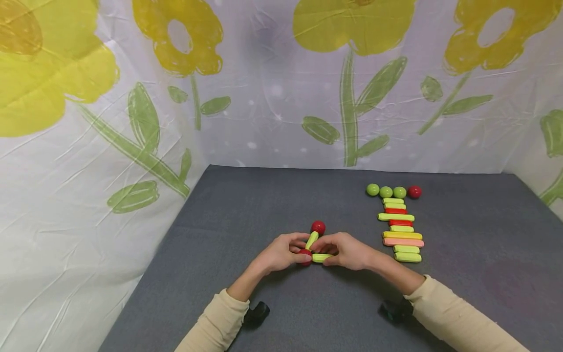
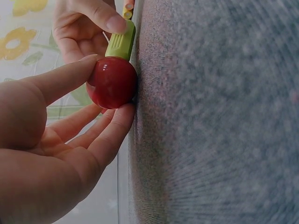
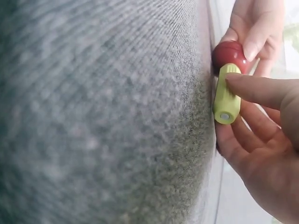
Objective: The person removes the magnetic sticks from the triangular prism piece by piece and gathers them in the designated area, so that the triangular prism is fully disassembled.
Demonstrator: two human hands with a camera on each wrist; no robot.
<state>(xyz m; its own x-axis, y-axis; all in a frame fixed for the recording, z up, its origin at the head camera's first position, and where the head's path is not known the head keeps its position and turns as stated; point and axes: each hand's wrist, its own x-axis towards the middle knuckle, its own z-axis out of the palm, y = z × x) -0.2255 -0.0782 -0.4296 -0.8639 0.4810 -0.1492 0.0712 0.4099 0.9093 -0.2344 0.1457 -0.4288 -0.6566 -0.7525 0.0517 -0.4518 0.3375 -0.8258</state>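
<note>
My left hand point(image 1: 281, 253) pinches a red ball point(image 2: 112, 82) between thumb and fingers on the grey mat point(image 1: 264, 205). My right hand point(image 1: 347, 252) pinches a short green stick point(image 3: 226, 94) that lies on the mat with its end against that ball point(image 3: 230, 55). A second green stick point(image 1: 312, 239) slants up from the held ball point(image 1: 305, 254) to another red ball point(image 1: 318, 227) just beyond my hands. The flat stick point(image 1: 321, 257) shows between my fingertips in the head view.
To the right lies a stacked row of green, red, yellow and pink sticks point(image 1: 401, 230), with three green balls point(image 1: 386, 191) and one red ball point(image 1: 414, 191) above it. Flowered cloth point(image 1: 88, 146) walls the mat behind and at both sides.
</note>
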